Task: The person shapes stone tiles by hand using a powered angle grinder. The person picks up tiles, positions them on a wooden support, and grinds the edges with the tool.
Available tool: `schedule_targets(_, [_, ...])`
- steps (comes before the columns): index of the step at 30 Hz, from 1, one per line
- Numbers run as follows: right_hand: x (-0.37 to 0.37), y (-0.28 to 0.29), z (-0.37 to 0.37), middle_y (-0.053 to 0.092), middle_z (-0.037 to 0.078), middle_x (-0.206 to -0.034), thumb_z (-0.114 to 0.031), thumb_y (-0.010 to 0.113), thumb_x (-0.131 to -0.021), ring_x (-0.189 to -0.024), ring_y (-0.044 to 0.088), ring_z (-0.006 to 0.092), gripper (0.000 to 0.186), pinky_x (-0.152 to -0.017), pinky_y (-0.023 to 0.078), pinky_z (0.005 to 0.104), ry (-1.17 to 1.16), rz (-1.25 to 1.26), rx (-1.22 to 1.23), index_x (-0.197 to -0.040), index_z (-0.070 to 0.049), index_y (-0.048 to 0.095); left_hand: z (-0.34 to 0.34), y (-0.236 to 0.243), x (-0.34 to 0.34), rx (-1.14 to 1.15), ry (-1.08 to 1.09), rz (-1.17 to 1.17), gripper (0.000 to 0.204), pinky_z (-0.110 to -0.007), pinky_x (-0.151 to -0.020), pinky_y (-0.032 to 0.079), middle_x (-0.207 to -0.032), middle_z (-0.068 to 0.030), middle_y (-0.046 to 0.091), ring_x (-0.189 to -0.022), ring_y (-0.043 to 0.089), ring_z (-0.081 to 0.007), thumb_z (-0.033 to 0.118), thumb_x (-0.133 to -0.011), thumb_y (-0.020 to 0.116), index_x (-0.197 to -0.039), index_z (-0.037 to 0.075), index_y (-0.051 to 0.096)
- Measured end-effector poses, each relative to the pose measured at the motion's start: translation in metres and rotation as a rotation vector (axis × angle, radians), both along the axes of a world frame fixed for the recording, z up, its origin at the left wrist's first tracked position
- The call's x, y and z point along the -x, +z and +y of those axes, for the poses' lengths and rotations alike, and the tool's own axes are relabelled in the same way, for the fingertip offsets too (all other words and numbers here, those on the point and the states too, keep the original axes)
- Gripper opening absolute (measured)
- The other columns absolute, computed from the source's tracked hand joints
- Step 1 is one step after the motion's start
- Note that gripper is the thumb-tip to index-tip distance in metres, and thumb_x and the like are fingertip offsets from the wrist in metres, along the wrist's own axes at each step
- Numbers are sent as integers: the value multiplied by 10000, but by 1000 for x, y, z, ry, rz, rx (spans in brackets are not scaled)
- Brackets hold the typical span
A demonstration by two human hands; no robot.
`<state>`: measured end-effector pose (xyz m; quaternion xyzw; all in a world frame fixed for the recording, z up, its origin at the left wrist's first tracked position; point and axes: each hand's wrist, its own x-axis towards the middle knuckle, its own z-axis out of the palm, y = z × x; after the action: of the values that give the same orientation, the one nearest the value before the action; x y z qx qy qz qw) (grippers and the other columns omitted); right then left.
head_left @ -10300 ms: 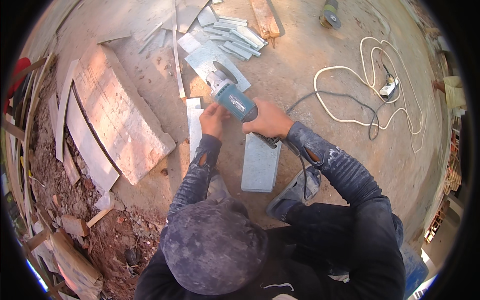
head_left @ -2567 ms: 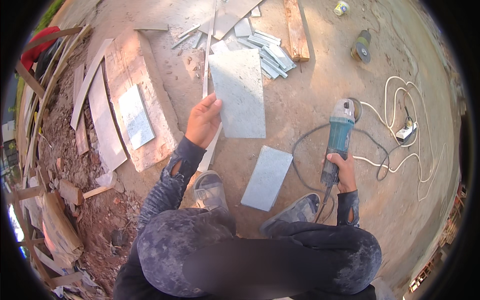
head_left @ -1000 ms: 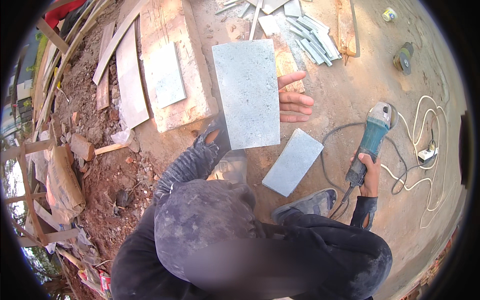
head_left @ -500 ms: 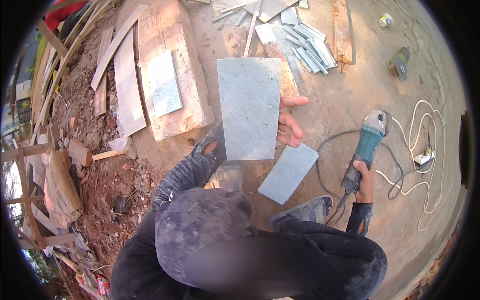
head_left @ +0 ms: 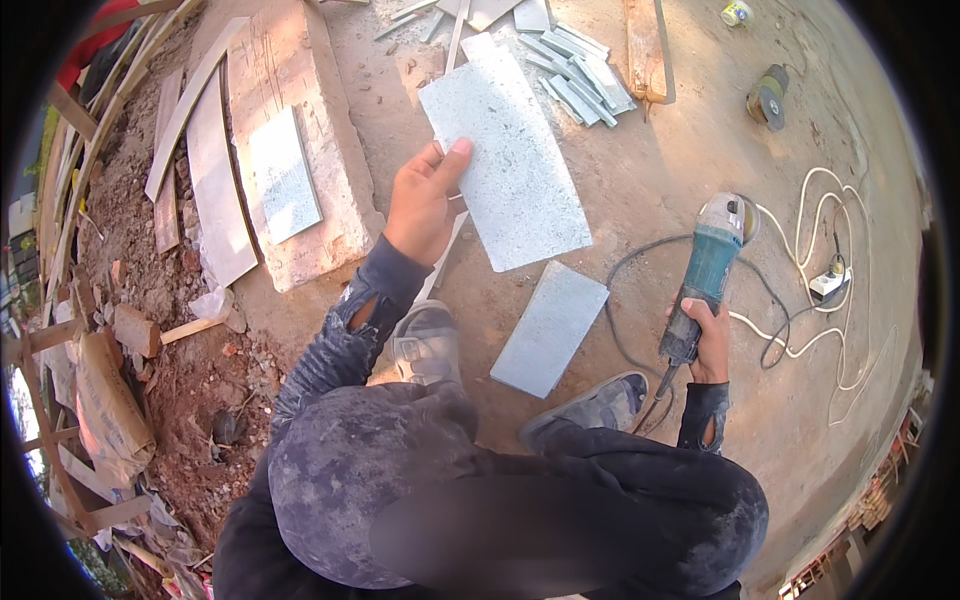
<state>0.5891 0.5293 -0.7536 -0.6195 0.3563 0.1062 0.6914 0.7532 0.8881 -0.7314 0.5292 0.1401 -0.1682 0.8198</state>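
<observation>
Grey tile (head_left: 510, 160) held up mid-scene, tilted, far end leaning left. I see left hand (head_left: 425, 200) pinching its left edge, thumb on face, fingers curled behind. Right hand (head_left: 703, 335) wraps dark handle of teal angle grinder (head_left: 712, 260), well apart from tile, to right; disc (head_left: 750, 218) mostly hidden, so I can't tell if it spins. Nearer, smaller tile (head_left: 550, 330) flat on ground (head_left: 800, 430). Far: heap of cut strips (head_left: 580, 75). Left: another tile (head_left: 285, 175) on pale slab (head_left: 290, 60).
</observation>
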Motion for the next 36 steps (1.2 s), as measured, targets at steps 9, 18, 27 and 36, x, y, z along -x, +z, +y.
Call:
schedule_targets(9, [3, -2, -1, 673, 131, -778, -208, 690, -801, -624, 658, 189, 345, -579, 548, 298, 3, -14, -9, -1010, 60, 629, -3, 11, -2, -142, -108, -109, 333, -377, -859, 586, -1142, -133, 676, -997, 687, -199, 183, -996, 592, -1244, -37, 559])
schedule_targets(18, [4, -1, -1, 677, 124, -794, -208, 696, -805, -634, 659, 183, 347, -590, 548, 293, 4, -14, -9, -1013, 63, 634, -1, 5, -1, -73, -137, -79, 308, -364, -851, 588, -1146, -132, 676, -981, 692, -190, 158, -1011, 553, -1250, -37, 558])
schedule_targets(27, [1, -3, -2, 683, 128, -796, -215, 701, -804, -648, 670, 187, 355, -607, 550, 283, 11, -27, -11, -1011, 69, 647, 5, -8, -6, -63, -180, -22, 283, -354, -870, 572, -1139, -134, 681, -984, 691, -194, 182, -1032, 517, -1211, -28, 574])
schedule_targets(36, [0, -2, -2, 684, 127, -810, -214, 706, -805, -672, 677, 191, 361, -629, 564, 295, -17, -27, 9, -1030, 59, 634, 1, -17, -8, -93, -176, 33, 254, -350, -863, 564, -1087, -98, 681, -956, 685, -173, 205, -1026, 540, -1162, -4, 585])
